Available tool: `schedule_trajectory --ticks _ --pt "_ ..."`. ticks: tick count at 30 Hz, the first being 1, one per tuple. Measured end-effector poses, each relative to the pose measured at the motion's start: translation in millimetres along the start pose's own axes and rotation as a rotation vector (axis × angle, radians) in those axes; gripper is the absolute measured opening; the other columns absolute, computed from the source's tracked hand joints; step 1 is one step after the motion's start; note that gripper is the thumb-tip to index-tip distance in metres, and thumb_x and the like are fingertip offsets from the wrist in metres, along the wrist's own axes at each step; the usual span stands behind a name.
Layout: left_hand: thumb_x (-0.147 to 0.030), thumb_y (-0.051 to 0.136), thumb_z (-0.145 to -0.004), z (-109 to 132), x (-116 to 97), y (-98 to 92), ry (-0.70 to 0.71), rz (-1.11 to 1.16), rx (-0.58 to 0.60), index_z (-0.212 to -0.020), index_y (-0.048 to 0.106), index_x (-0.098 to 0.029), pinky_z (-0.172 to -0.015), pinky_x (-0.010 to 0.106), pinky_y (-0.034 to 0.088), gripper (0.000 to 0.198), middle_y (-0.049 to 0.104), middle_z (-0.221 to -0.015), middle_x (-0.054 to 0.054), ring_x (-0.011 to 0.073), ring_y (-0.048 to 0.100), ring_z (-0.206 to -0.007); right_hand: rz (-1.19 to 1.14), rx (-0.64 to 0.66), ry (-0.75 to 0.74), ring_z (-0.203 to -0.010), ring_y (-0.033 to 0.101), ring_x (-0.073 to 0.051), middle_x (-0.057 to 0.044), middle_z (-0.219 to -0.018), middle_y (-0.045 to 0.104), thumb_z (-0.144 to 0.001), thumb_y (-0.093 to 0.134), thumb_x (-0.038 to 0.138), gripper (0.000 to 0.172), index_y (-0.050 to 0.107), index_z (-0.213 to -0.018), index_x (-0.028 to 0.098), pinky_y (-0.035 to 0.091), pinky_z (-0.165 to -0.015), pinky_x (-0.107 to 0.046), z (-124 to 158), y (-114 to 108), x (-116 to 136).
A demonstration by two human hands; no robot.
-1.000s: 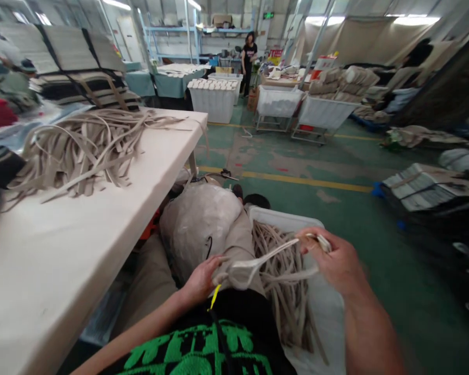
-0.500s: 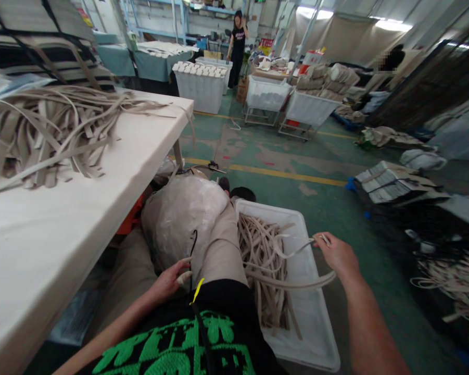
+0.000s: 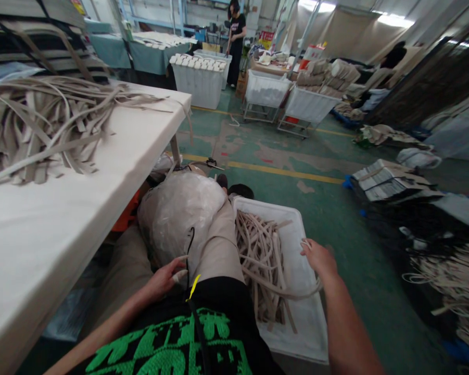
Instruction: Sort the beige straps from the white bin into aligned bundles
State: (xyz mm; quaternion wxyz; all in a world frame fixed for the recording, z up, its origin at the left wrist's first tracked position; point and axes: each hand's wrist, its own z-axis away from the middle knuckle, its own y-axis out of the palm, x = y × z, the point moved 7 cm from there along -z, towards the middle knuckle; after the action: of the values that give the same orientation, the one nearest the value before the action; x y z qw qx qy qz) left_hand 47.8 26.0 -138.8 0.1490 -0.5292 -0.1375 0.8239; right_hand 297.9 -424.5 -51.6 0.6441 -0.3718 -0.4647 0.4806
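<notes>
The thin length that stretched from the right hand (image 3: 320, 257) across the tub (image 3: 310, 323) half a second ago no longer shows, so less strap hangs clear of the pile (image 3: 262, 260) inside. That hand is now closer to the tub's right rim, its fingers nearly closed, apparently pinching a pale bit of the long strap (image 3: 292, 295) that sags from the pile to its wrist. The left hand (image 3: 164, 279), beside a black cord (image 3: 189, 242), has loosely parted fingers, seemingly holding nothing.

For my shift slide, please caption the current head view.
Right hand at the white bin of beige straps; left hand near the plastic bag; more straps heaped on the table.
</notes>
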Motion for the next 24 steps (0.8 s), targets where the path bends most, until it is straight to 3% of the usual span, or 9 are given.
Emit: schedule_trajectory --ticks 3,6,9,11,14,17,20,22,24 --pt "-0.050 0.056 -0.081 1.2 -1.6 1.9 -0.018 0.024 0.020 -0.125 0.055 -0.021 -0.091 0.034 0.046 0.053 0.067 -0.113 0.008 0.0259 0.062 -0.103 -0.091 0.019 -0.067 -0.067 0.062 -0.019 -0.006 -0.076 0.072 -0.090 0.038 0.036 0.042 0.063 -0.117 0.015 0.041 -0.063 -0.027 9.0 -7.1 22.1" --pt "-0.048 0.058 -0.079 0.9 -14.2 5.1 -0.002 0.071 0.046 -0.128 0.052 -0.021 -0.088 0.034 0.048 0.056 0.064 -0.117 0.009 0.0251 0.063 -0.100 -0.276 0.018 -0.177 -0.054 0.054 -0.015 -0.003 -0.075 0.070 -0.090 0.038 0.046 0.047 0.061 -0.119 0.017 0.040 -0.056 -0.025 29.4 -21.4 64.6" --pt "-0.046 0.062 -0.077 -0.1 -41.5 5.4 0.049 0.094 0.049 -0.133 0.048 -0.023 -0.087 0.035 0.049 0.062 0.061 -0.122 0.010 0.0242 0.062 -0.101 -0.696 0.088 -0.358 -0.042 0.040 -0.010 0.000 -0.063 0.064 -0.087 0.046 0.053 0.051 0.061 -0.116 0.014 0.032 -0.045 -0.023 62.4 -27.0 136.8" --pt "-0.045 0.065 -0.077 0.4 -68.1 7.2 0.131 0.079 0.068 -0.137 0.044 -0.024 -0.090 0.036 0.048 0.067 0.059 -0.126 0.010 0.0248 0.060 -0.106 -0.859 0.222 -0.511 -0.040 0.035 -0.007 0.002 -0.060 0.061 -0.088 0.048 0.051 0.045 0.063 -0.112 0.016 0.029 -0.043 -0.020 90.0 -19.9 198.2" --pt "-0.045 0.074 -0.069 4.6 -110.5 12.5 0.291 0.096 0.092 -0.138 0.044 -0.022 -0.098 0.042 0.044 0.078 0.055 -0.131 0.012 0.0288 0.054 -0.116 -1.019 0.473 -0.725 -0.042 0.039 -0.007 0.003 -0.061 0.061 -0.090 0.050 0.047 0.038 0.063 -0.111 0.018 0.031 -0.043 -0.019 135.2 -2.7 288.0" --pt "-0.047 0.080 -0.063 9.1 -136.9 16.7 0.337 0.256 0.104 -0.133 0.050 -0.016 -0.101 0.046 0.042 0.082 0.058 -0.124 0.015 0.0330 0.051 -0.117 -1.117 0.695 -0.902 -0.049 0.048 -0.008 0.004 -0.061 0.059 -0.093 0.049 0.046 0.034 0.063 -0.110 0.021 0.037 -0.050 -0.020 177.3 9.4 354.6" --pt "-0.052 0.080 -0.061 10.8 -139.7 13.8 0.224 0.424 0.057 -0.122 0.058 -0.013 -0.097 0.044 0.044 0.075 0.066 -0.107 0.014 0.0336 0.054 -0.112 -1.129 0.722 -1.051 -0.054 0.050 -0.009 0.005 -0.059 0.057 -0.094 0.048 0.045 0.031 0.064 -0.108 0.022 0.039 -0.055 -0.021 204.1 10.7 388.6" --pt "-0.056 0.078 -0.061 12.1 -135.7 10.4 0.157 0.447 0.012 -0.109 0.065 -0.013 -0.093 0.042 0.046 0.066 0.068 -0.095 0.012 0.0327 0.057 -0.105 -1.166 0.760 -1.044 -0.051 0.047 -0.008 0.005 -0.058 0.056 -0.094 0.048 0.047 0.033 0.064 -0.106 0.022 0.038 -0.052 -0.020 209.4 14.3 395.4" --pt "-0.061 0.071 -0.067 13.9 -133.1 12.7 0.133 0.467 0.041 -0.094 0.069 -0.012 -0.086 0.039 0.049 0.055 0.068 -0.085 0.011 0.0292 0.060 -0.093 -1.201 0.823 -0.989 -0.045 0.042 -0.007 0.005 -0.061 0.057 -0.092 0.048 0.052 0.037 0.063 -0.108 0.022 0.035 -0.046 -0.019 203.8 22.0 392.7"
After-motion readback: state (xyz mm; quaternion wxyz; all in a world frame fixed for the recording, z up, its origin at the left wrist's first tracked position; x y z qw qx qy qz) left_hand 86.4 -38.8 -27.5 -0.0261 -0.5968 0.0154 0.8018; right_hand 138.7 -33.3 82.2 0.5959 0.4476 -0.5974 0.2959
